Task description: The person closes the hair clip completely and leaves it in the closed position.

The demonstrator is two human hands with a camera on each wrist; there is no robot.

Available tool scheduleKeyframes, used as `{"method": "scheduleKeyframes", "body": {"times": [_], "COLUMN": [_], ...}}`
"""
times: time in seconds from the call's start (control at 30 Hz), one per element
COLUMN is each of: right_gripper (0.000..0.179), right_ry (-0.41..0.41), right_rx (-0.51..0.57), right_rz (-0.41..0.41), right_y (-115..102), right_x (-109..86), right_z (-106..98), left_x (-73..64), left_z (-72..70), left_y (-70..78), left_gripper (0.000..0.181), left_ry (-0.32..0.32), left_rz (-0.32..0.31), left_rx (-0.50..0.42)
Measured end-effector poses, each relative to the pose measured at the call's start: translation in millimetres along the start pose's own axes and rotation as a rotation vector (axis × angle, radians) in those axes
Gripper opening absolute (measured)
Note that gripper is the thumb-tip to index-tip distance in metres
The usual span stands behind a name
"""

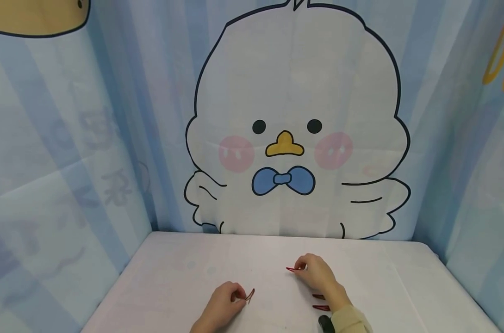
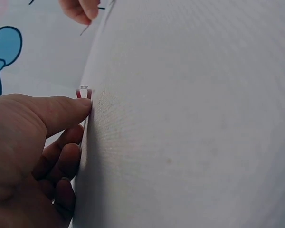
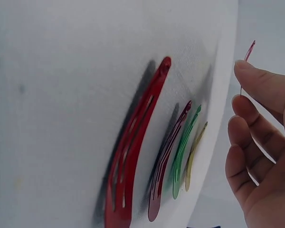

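**Snap clips held in both hands over white cloth**

Clips first: the right hand (image 1: 318,274) pinches a red clip (image 1: 292,269) between thumb and fingertip, long axis pointing left toward the table's middle, thin tip outward. The left hand (image 1: 222,303) pinches a second clip (image 1: 250,295), darker red, its free end angled up and to the right — so the two clips point roughly at each other, with bare cloth between. Neither hand is plainly nearer to that gap.

Material: thin lacquered metal, glossy, slightly bowed, teardrop outline with a slotted centre.

Four more lie side by side just beside the right wrist, long axes parallel: large red clip (image 3: 133,156), dark red clip (image 3: 167,164), green clip (image 3: 184,149), yellow clip (image 3: 194,154).

Surface: table (image 1: 172,273) under a matt, finely woven white cloth. Behind it hangs a cartoon chick backdrop (image 1: 295,115) — printed fabric, creased.
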State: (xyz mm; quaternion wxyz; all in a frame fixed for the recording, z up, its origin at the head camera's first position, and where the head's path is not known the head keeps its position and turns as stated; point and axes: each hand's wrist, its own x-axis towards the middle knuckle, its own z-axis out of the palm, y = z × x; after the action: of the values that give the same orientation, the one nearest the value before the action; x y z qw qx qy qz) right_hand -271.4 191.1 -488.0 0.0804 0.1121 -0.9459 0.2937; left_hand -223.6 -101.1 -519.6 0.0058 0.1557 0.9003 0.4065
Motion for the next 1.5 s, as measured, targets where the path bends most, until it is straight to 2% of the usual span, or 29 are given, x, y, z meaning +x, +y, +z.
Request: {"method": "scheduleKeyframes", "body": {"times": [0.23,0.47,0.67,0.87,1.1,1.5], "right_gripper": [0.015,0.014,0.013,0.010,0.011,0.011], "right_ry": [-0.037,-0.082,-0.082,-0.107,-0.110,-0.112], "right_rx": [-0.028,-0.037,-0.062,-0.064,-0.064,-0.054], "right_rz": [0.028,0.062,0.055,0.061,0.072,0.090], "right_y": [4,8,11,10,8,7], "right_x": [4.7,6.1,8.5,12.4,13.8,14.9], "right_z": [2,7,8,7,5,5], "left_x": [0.8,-0.7,0.5,0.6,3.2,-0.1], "left_z": [0.9,4.5,5.1,3.6,2.9,0.1], "left_y": [1.9,1.6,3.9,4.7,5.9,7.0], "left_gripper": [0.010,0.009,0.010,0.010,0.011,0.008], "left_ry": [0.004,-0.012,-0.008,0.002,-0.001,0.036], "left_rz": [-0.005,-0.058,-0.081,-0.058,-0.071,-0.045], "left_rx": [0.009,0.030,0.040,0.059,0.055,-0.028]}}
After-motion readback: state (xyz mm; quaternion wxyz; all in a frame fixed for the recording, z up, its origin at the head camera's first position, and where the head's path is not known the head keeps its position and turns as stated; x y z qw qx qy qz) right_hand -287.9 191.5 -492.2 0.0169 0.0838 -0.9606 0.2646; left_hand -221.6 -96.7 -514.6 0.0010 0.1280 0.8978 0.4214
